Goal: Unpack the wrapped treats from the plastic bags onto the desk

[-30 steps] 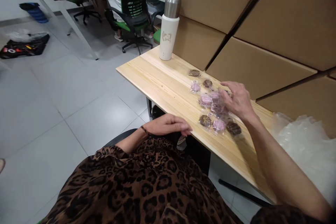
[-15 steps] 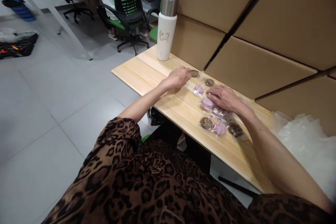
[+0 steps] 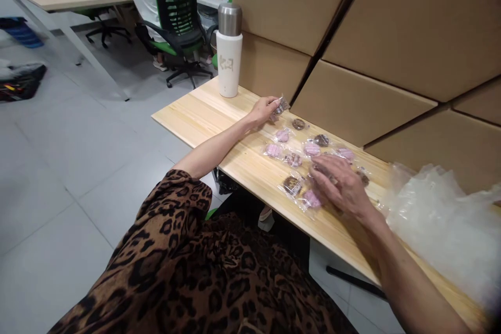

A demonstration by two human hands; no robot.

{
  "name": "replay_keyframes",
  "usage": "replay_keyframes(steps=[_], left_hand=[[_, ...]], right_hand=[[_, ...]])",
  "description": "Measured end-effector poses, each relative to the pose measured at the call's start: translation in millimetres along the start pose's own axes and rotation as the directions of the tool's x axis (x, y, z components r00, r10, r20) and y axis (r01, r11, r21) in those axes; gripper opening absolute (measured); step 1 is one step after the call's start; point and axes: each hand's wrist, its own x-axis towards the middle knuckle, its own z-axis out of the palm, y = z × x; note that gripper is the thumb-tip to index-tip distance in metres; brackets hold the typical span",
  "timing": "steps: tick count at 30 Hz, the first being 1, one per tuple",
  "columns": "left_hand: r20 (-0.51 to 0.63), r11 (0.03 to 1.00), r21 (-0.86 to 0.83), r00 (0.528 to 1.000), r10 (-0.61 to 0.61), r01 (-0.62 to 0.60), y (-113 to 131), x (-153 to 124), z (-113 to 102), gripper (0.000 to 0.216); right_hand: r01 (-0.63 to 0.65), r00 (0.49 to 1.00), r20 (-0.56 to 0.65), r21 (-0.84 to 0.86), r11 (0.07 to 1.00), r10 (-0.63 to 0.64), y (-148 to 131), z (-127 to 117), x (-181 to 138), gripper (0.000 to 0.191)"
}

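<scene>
The left hand (image 3: 263,110) reaches toward the far edge of the bench (image 3: 203,115), its fingertips pinched on a dark wrapped cookie (image 3: 280,107) lifted just off the wood beside the cardboard wall (image 3: 352,36). The right hand (image 3: 340,183) lies palm down, fingers loosely spread, flat on the cluster of packets near the middle of the bench; whether it grips one I cannot tell. Just beside its fingers lie a brown cookie (image 3: 291,185) and a pink one (image 3: 312,199), close to the near edge. Farther out, more packets are scattered: pink ones (image 3: 273,150) and a dark one (image 3: 298,124) between the two hands, another dark one (image 3: 321,140) by the wall. A white flask (image 3: 229,52) stands upright at the far left corner. Crumpled clear plastic (image 3: 442,219) sits at the right end. Beyond the bench, a green chair (image 3: 176,8) stands on the floor.
</scene>
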Motion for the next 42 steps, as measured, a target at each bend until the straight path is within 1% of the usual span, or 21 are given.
replay_keyframes(steps=[1, 2, 3, 4, 6, 8, 10, 12, 14, 15, 16, 18, 19, 21, 23, 27, 31, 36, 39, 41, 42], left_hand=[[0.044, 0.982, -0.18, 0.998, -0.048, 0.055, 3.7, -3.5, -0.4, 0.035], [0.104, 0.94, -0.323, 0.991, -0.084, 0.114, 7.0, -7.5, -0.3, 0.034], [0.169, 0.889, -0.425, 0.98, -0.105, 0.169, 9.8, -11.8, 0.6, 0.033], [0.229, 0.844, -0.493, 0.967, -0.11, 0.213, 12.0, -16.0, 2.2, 0.032], [0.304, 0.786, -0.559, 0.947, -0.104, 0.266, 14.3, -23.3, 7.7, 0.032], [0.33, 0.786, -0.56, 0.941, -0.08, 0.263, 14.5, -27.9, 15.5, 0.035], [0.295, 0.845, -0.501, 0.955, -0.034, 0.186, 13.4, -30.1, 23.2, 0.035], [0.239, 0.93, -0.363, 0.971, 0.03, 0.061, 11.5, -31.6, 27.9, 0.035], [0.207, 0.99, -0.117, 0.973, 0.098, -0.075, 8.7, -34.4, 28.1, 0.037], [0.202, 0.991, 0.035, 0.972, 0.119, -0.129, 7.0, -36.8, 27.1, 0.04], [0.198, 0.969, 0.189, 0.972, 0.124, -0.162, 5.3, -39.8, 26.1, 0.044], [0.192, 0.881, 0.444, 0.978, 0.087, -0.165, 2.4, -47.0, 26.3, 0.055], [0.188, 0.835, 0.529, 0.981, 0.055, -0.148, 1.6, -50.5, 28.6, 0.06], [0.192, 0.771, 0.623, 0.981, 0.013, -0.132, 2.5, -56.0, 39.2, 0.066], [0.2, 0.744, 0.653, 0.98, 0.013, -0.143, 6.6, -58.4, 57.3, 0.067], [0.199, 0.757, 0.631, 0.978, 0.055, -0.171, 21.1, -58.3, 107.4, 0.066], [0.208, 0.777, 0.605, 0.977, 0.054, -0.171, 40.5, -62.8, 159.0, 0.07], [0.224, 0.813, 0.563, 0.974, 0.023, -0.148, 66.5, -78.0, 216.6, 0.074], [0.229, 0.826, 0.538, 0.972, 0.048, -0.168, 76.7, -86.8, 240.8, 0.071], [0.241, 0.838, 0.511, 0.967, 0.077, -0.194, 80.0, -90.1, 245.6, 0.067], [0.247, 0.842, 0.497, 0.964, 0.096, -0.211, 80.5, -90.4, 243.8, 0.065]], right_hand=[[0.028, 0.999, 0.023, -0.003, 1.0, -0.028, -7.9, 1.4, -3.9, 0.04], [0.073, 0.996, 0.06, -0.007, 0.997, -0.072, -15.9, 3.8, -6.9, 0.043], [0.131, 0.986, 0.104, -0.014, 0.991, -0.129, -23.5, 6.9, -9.1, 0.047], [0.196, 0.97, 0.151, -0.022, 0.98, -0.191, -30.2, 10.4, -10.5, 0.049], [0.295, 0.935, 0.219, -0.045, 0.954, -0.279, -39.9, 16.7, -11.8, 0.049], [0.326, 0.924, 0.235, -0.076, 0.942, -0.3, -42.4, 19.7, -13.1, 0.04], [0.296, 0.941, 0.211, -0.131, 0.946, -0.266, -37.2, 17.9, -17.2, 0.032], [0.233, 0.965, 0.169, -0.202, 0.951, -0.2, -25.8, 11.8, -26.5, 0.029], [0.159, 0.983, 0.127, -0.258, 0.953, -0.13, -11.0, 3.1, -41.1, 0.028], [0.124, 0.989, 0.108, -0.272, 0.954, -0.098, -3.4, -1.5, -49.9, 0.027], [0.088, 0.994, 0.093, -0.278, 0.956, -0.064, 3.9, -5.9, -59.1, 0.027], [0.016, 0.998, 0.058, -0.275, 0.961, 0.0, 16.1, -13.2, -76.9, 0.028], [-0.018, 0.999, 0.039, -0.262, 0.965, 0.029, 20.6, -15.7, -84.5, 0.029], [-0.075, 0.997, -0.003, -0.217, 0.973, 0.076, 25.7, -18.6, -95.2, 0.029], [-0.109, 0.994, -0.031, -0.16, 0.981, 0.106, 26.0, -19.5, -99.3, 0.028], [-0.126, 0.99, -0.074, -0.1, 0.987, 0.119, 17.3, -21.2, -95.2, 0.027], [-0.155, 0.98, -0.142, -0.108, 0.982, 0.139, 8.4, -26.2, -91.5, 0.027], [-0.145, 0.964, -0.244, -0.149, 0.978, 0.106, 5.2, -31.8, -92.3, 0.025], [-0.221, 0.944, -0.286, -0.166, 0.961, 0.167, 3.9, -35.1, -92.9, 0.026], [-0.284, 0.922, -0.319, -0.167, 0.944, 0.221, 1.8, -38.5, -94.3, 0.029], [-0.311, 0.91, -0.337, -0.166, 0.936, 0.242, 0.5, -40.7, -95.8, 0.03]])
